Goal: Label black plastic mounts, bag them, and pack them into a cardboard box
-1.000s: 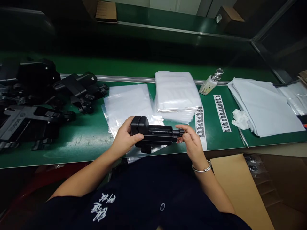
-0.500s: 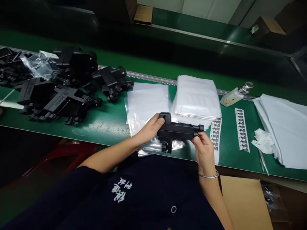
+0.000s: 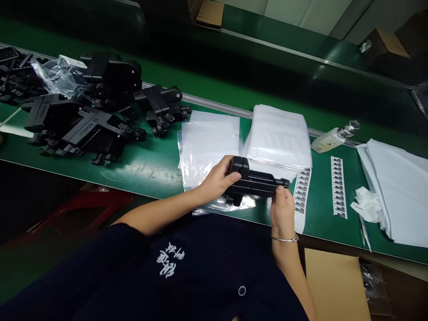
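Between my hands, over the near edge of the bench, is a black clamp bracket (image 3: pixel 259 183) with a long body, a thick block at its left end and a small knob at its right. My left hand (image 3: pixel 219 178) grips the block end, thumb on top. At the other end, my right hand (image 3: pixel 282 205) has its fingers closed around the knob end. Below the bracket's left part a dark knob sticks down. Clear plastic bags (image 3: pixel 210 142) lie spread beneath and behind it, beside a thick stack of white bags (image 3: pixel 279 136).
Several similar black brackets (image 3: pixel 95 127) are heaped at the left, near crumpled clear plastic (image 3: pixel 58 76). To the right are label strips (image 3: pixel 339 187), a pump bottle (image 3: pixel 329 140), crumpled tissue (image 3: pixel 367 204), tweezers (image 3: pixel 365 234) and white sheets (image 3: pixel 397 191). A cardboard box (image 3: pixel 336 285) sits below the bench edge.
The bracket has turned in my hands, so more of its ridged top shows and its lower knob less. Both hands still hold it. The view has shifted slightly.
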